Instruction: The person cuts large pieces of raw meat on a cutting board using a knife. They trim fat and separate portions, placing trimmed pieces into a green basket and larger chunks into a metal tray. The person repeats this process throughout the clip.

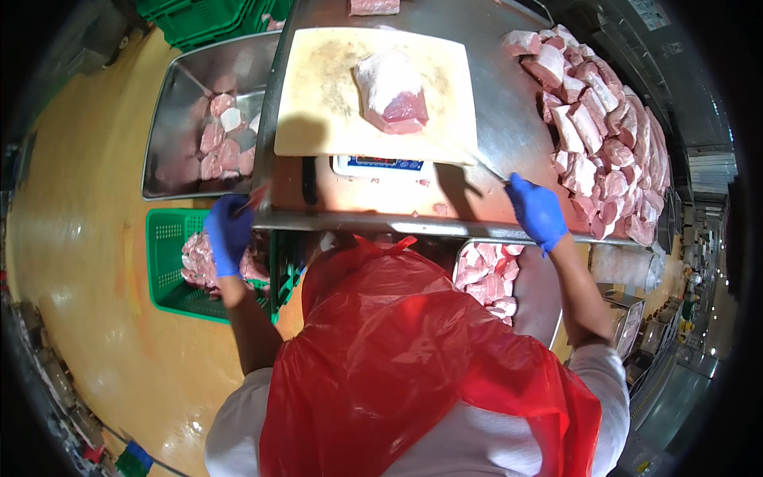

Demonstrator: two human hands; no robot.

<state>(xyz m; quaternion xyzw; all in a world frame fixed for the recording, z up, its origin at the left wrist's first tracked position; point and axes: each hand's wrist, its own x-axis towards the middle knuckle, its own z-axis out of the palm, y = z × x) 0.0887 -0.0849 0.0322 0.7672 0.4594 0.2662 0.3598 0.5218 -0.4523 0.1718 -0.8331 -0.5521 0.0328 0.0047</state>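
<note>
My left hand (229, 238), in a blue glove, is at the table's left edge above a green crate (171, 302) of meat scraps. Its fingers are closed on a thin reddish strip of meat (255, 197). Over the table's front right, my blue-gloved right hand (537, 211) is wrapped round a knife (490, 169). The blade points away and left, toward the corner of a white cutting board (318, 95). A large block of raw meat (393, 91) with a pale fat side lies on the board, with neither hand touching it. Beneath the board's front edge shows a digital scale (385, 165).
Many meat pieces (604, 127) are heaped along the right of the steel table (509, 103). A steel tub (179, 119) with several cut pieces stands at left, beside stacked green crates (203, 20). More meat chunks (486, 274) lie in a container below the table's front edge.
</note>
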